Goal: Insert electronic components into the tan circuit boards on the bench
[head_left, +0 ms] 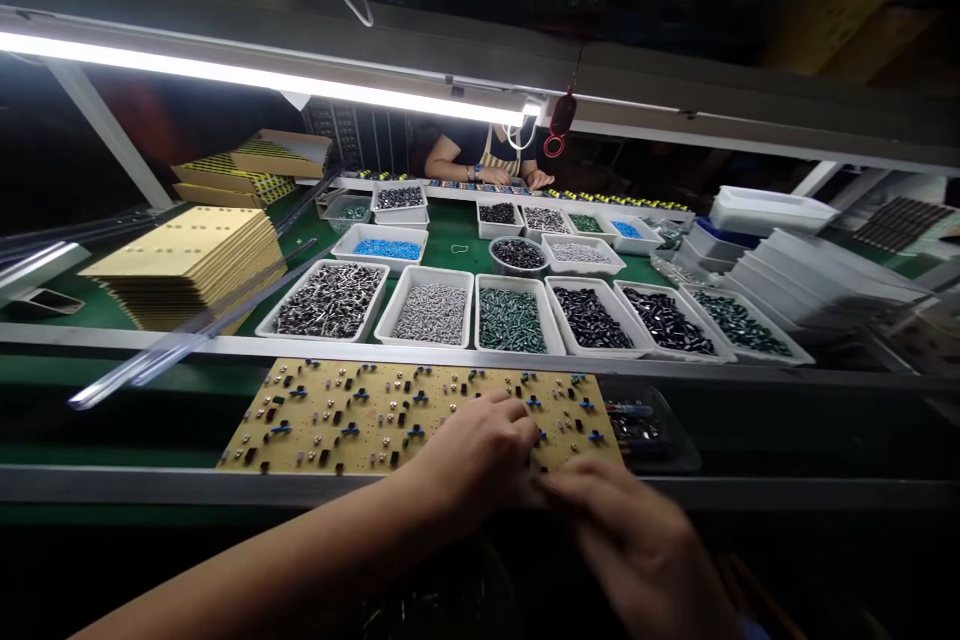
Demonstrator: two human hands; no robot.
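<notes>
A tan circuit board (435,420) lies flat across the near rails, dotted with rows of small black, blue, green and silver components. Over its right half is my left hand (491,445), knuckles up and fingers curled down; its fingertips and anything between them are hidden. My right hand (637,530) is at the board's near edge, close to the left one, and slightly blurred. Its thumb and fingers come together in a pinch, and I cannot make out what is in it.
White trays of small components, one full of green ones (511,318), line the bench beyond the rail. Stacked boards (187,260) and clear plastic tubes (187,340) are at left. Nested white trays (817,280) stand right. A co-worker (491,160) sits opposite, below a tube light (300,85).
</notes>
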